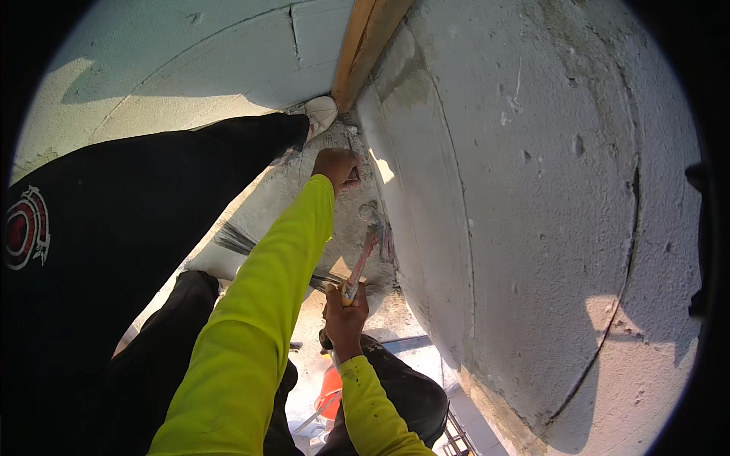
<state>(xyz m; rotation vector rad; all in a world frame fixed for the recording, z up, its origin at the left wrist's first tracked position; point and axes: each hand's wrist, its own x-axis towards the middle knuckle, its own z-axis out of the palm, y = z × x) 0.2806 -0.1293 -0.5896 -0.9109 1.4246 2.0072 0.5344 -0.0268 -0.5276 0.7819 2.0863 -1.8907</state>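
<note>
My left hand point(337, 167), at the end of a bright yellow sleeve, is closed around a thin dark metal rod like a chisel point(350, 144) close to the foot of the wall. My right hand point(346, 315), nearer to me, grips a hammer point(362, 258) by its worn, reddish handle. The hammer's far end lies over the concrete floor by the wall, apart from my left hand; its head is hard to make out. Under my left forearm, dark bristle-like strands point(236, 238) stick out on one side, with similar strands by my right hand.
A rough pale wall point(532, 190) rises close on the right, another wall point(213, 61) at the far left. A wooden post point(369, 45) stands in their corner. Legs in black trousers point(152, 190) reach in from the left. An orange bucket point(328, 394) is below my right hand.
</note>
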